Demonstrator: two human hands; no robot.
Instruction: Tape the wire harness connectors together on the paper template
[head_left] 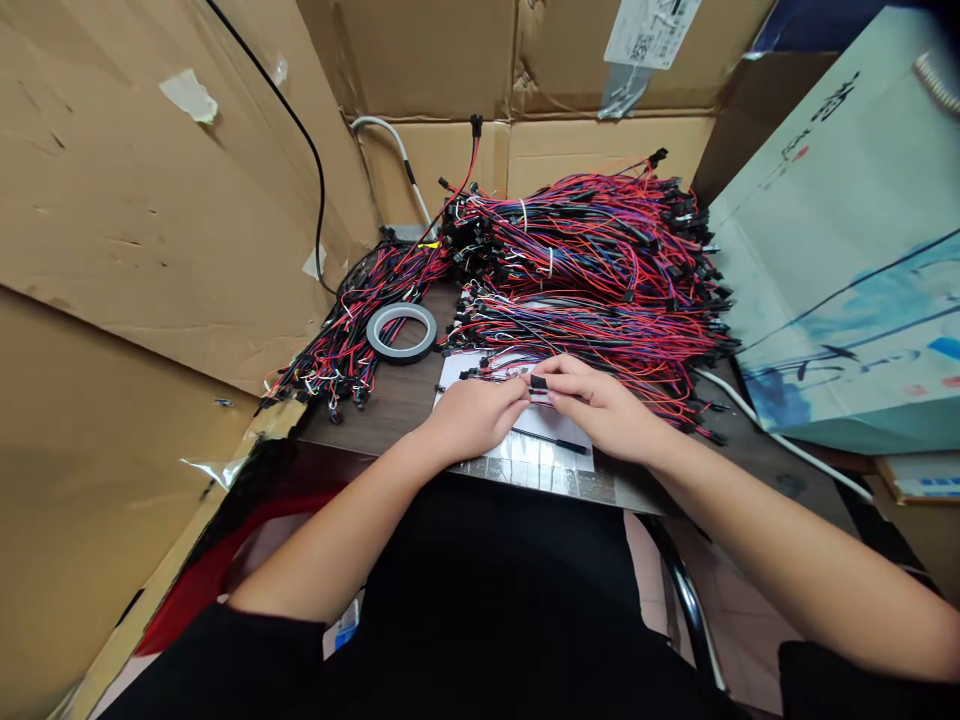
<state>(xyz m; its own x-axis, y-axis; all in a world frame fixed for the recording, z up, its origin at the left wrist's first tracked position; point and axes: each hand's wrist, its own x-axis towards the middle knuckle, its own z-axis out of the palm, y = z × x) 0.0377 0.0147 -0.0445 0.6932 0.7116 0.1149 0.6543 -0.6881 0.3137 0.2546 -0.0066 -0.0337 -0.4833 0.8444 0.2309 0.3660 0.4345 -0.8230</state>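
My left hand (480,412) is closed in a pinch over a white sheet of paper (495,468), its fingertips on thin wires whose ends are mostly hidden by the hand. Close against it, my right hand (604,408) pinches a short strip of black tape (538,382) at the wires. The fingertips of both hands nearly meet. A slim black pen-like stick (559,441) lies on the paper below them. Just behind the hands, a large bundle of red, black and blue wires (592,325) with small connectors spreads across the table.
A roll of black tape (401,333) lies flat at the left, beside a loose heap of wires (352,340). More tied wire bundles (577,225) are stacked at the back. Cardboard (172,190) walls in the left and back; a pale blue paper bag (862,250) stands right, near a white cable (780,435).
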